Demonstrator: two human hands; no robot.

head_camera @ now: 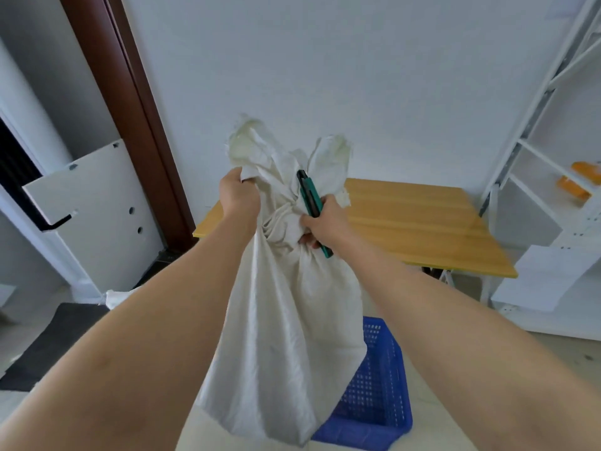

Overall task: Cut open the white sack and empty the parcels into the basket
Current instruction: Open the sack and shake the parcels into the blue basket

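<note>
Currently the white sack (pixel 286 320) hangs over the blue basket (pixel 374 395), so parcels should drop straight in. Left hand (pixel 239 196) grips the loose top for tension; right hand (pixel 320 222) clenches both the bunched neck and a green utility knife (pixel 312 203).

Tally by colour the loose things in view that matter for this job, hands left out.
White: 1, the sack, held up by the left hand and right hand
Green: 1, the utility knife, in the right hand
Blue: 1, the basket, beneath the sack
Total: 3
</note>
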